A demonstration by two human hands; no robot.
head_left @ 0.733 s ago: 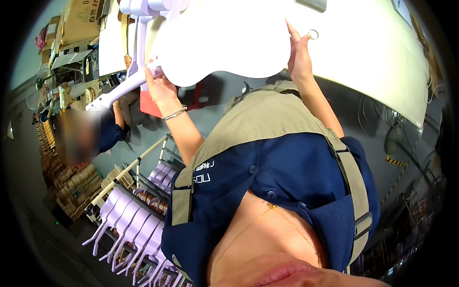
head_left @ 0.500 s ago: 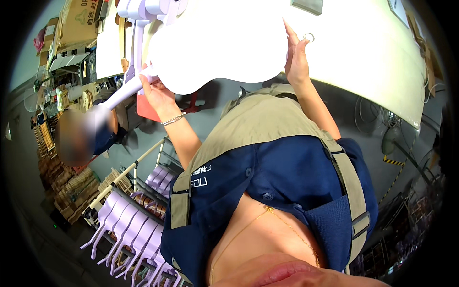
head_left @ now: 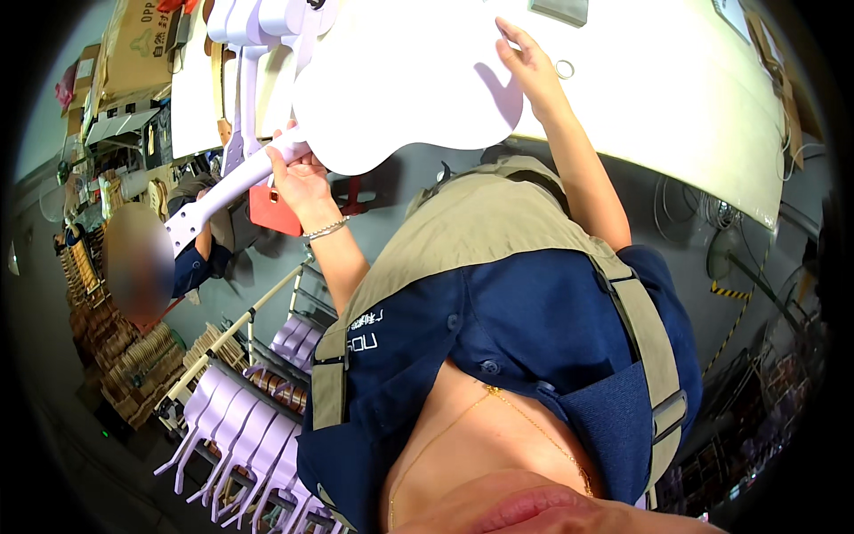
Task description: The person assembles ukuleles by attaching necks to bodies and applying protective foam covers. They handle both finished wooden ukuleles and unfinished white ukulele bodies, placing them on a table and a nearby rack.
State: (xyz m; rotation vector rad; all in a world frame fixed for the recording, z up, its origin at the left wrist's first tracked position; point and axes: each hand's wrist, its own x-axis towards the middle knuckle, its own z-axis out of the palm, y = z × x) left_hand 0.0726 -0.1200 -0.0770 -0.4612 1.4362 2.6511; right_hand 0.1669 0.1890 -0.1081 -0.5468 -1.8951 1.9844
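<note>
The left hand (head_left: 304, 184) has its fingers curled around the neck (head_left: 233, 185) of the guitar (head_left: 400, 93), close to where the neck meets the body, with the thumb along the near side. The right hand (head_left: 534, 76) is at the guitar's lower end, its fingers extended and the thumb a little apart, pinching nothing. A shadow falls on the body just beside this hand; whether the fingertips touch the surface I cannot tell, because glare washes it out. The guitar's body overlaps the edge of the white table (head_left: 680, 125), and its neck slants down and left to a headstock (head_left: 184, 226) with holes.

Right of the guitar, a small ring (head_left: 565, 68) lies on the table. Left of the guitar's body are more lilac guitars (head_left: 258, 22). Below its neck is a red object (head_left: 274, 210), and farther below, a rack carries a row of lilac bodies (head_left: 236, 405). Beyond the headstock is a co-worker in a dark blue sleeve (head_left: 189, 270).
</note>
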